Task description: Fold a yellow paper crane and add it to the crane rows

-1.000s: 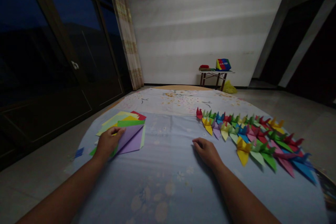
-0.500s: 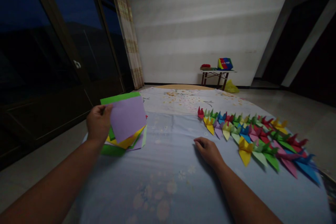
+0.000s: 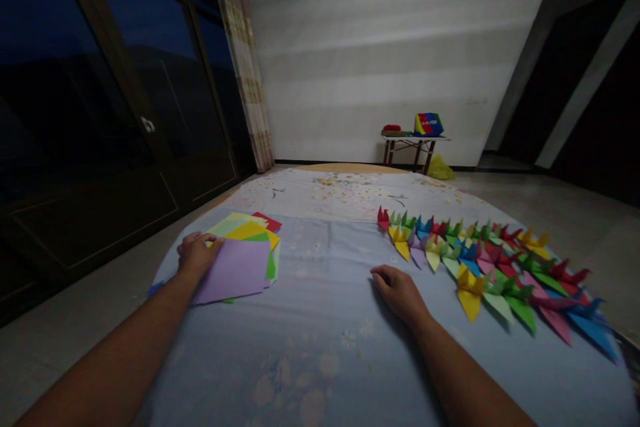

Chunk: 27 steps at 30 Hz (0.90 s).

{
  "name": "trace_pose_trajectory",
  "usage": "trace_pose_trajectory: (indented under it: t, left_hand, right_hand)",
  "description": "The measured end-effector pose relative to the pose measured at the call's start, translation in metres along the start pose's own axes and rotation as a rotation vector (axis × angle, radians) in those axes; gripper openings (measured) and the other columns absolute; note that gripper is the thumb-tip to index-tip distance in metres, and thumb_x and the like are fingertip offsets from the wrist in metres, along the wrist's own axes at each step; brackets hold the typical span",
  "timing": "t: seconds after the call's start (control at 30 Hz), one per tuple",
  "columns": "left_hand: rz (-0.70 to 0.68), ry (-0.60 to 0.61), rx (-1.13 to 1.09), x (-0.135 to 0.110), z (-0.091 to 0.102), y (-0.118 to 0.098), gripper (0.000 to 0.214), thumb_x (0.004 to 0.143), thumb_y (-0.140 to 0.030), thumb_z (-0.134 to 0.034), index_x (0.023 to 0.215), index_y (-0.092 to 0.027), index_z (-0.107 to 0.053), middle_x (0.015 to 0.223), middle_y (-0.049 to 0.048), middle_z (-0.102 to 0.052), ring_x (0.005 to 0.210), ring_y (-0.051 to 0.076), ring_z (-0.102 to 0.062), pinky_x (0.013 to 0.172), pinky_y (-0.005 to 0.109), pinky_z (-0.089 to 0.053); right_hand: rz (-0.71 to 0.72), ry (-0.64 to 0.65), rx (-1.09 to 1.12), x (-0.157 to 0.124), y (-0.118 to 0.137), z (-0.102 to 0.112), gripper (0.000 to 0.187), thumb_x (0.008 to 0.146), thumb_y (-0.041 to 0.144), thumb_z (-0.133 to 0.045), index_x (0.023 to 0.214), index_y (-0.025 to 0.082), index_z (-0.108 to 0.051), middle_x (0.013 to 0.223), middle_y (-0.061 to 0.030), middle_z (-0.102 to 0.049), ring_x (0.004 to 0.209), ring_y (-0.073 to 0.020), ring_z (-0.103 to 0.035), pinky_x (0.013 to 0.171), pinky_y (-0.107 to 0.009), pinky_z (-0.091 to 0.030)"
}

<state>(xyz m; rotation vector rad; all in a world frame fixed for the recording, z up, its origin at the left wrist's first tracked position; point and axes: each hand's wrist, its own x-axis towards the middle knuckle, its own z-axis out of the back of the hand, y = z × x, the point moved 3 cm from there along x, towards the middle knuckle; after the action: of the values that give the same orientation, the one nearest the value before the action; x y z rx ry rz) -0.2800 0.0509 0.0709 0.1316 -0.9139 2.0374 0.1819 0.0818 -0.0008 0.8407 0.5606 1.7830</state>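
My left hand (image 3: pixel 200 253) is at the left of the table, its thumb and fingers closed on the upper left corner of a purple sheet of origami paper (image 3: pixel 237 270). That sheet lies over a fanned stack of coloured paper; yellow sheets (image 3: pixel 245 230), green ones and a red sheet (image 3: pixel 268 221) stick out from under it. My right hand (image 3: pixel 399 290) rests on the tablecloth (image 3: pixel 325 320), fingers curled in, with nothing seen in them. Beyond it, to the right, stand rows of folded paper cranes (image 3: pixel 470 287) in many colours.
The round table has a pale floral cloth. Against the far wall stands a small table (image 3: pixel 417 139) bearing a multicoloured box (image 3: pixel 429 124) and a red item, with a yellow bag (image 3: pixel 440 168) on the floor by it. Dark glass doors (image 3: pixel 150 93) line the left.
My left hand has come down with the raised purple and green sheets, and the purple one now lies on the stack. The fanned yellow and red sheets have come into view. My right hand stays put.
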Motion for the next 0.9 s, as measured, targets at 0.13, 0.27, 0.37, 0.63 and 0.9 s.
trace_pose_trajectory:
  t: [0.13, 0.27, 0.37, 0.63, 0.9]
  left_hand:
    - [-0.045, -0.016, -0.098, 0.006, 0.006, -0.017, 0.015, 0.072, -0.034, -0.056, 0.072, -0.019, -0.056, 0.091, 0.0071, -0.060, 0.100, 0.029, -0.052, 0.082, 0.037, -0.041]
    - [-0.080, 0.023, -0.263, -0.006, 0.006, -0.046, 0.023, 0.071, -0.042, -0.051, 0.078, -0.020, -0.053, 0.071, -0.0004, -0.058, 0.072, 0.020, -0.057, 0.062, 0.026, -0.042]
    - [-0.055, 0.092, -0.405, -0.024, 0.001, -0.075, 0.028, 0.071, -0.045, -0.049, 0.081, -0.019, -0.052, 0.063, -0.0021, -0.055, 0.056, 0.016, -0.052, 0.047, 0.023, -0.038]
    - [-0.142, 0.436, -0.819, -0.082, -0.007, -0.172, 0.040, 0.069, -0.057, -0.052, 0.079, -0.018, -0.052, 0.059, -0.0035, -0.055, 0.048, 0.011, -0.049, 0.046, 0.022, -0.040]
    - [-0.312, 0.482, -0.962, -0.137, -0.016, -0.225, 0.030, 0.071, -0.049, -0.060, 0.075, -0.021, -0.051, 0.065, -0.0039, -0.055, 0.061, 0.012, -0.053, 0.058, 0.022, -0.043]
  right_hand:
    - [0.002, 0.005, -0.006, 0.001, -0.002, -0.001, 0.027, 0.078, 0.031, -0.044, 0.089, 0.019, -0.066, 0.087, -0.0059, -0.068, 0.081, -0.0198, -0.061, 0.076, -0.031, -0.045]
    - [0.019, 0.010, -0.005, 0.001, -0.001, -0.001, 0.026, 0.079, 0.030, -0.044, 0.088, 0.018, -0.065, 0.087, -0.0062, -0.067, 0.082, -0.0201, -0.061, 0.078, -0.032, -0.044]
    - [0.032, 0.000, 0.032, 0.000, 0.001, 0.000, 0.026, 0.079, 0.031, -0.044, 0.088, 0.018, -0.065, 0.085, -0.0058, -0.067, 0.080, -0.0197, -0.061, 0.077, -0.032, -0.045]
    - [0.010, -0.063, 0.336, -0.001, 0.012, 0.008, 0.037, 0.074, 0.038, -0.056, 0.103, 0.017, -0.061, 0.088, -0.0078, -0.066, 0.077, -0.0183, -0.060, 0.070, -0.032, -0.048]
    - [0.016, -0.036, 0.772, 0.002, 0.022, 0.042, 0.059, 0.065, 0.037, -0.070, 0.118, 0.022, -0.049, 0.114, -0.0086, -0.059, 0.103, -0.0217, -0.055, 0.086, -0.037, -0.044]
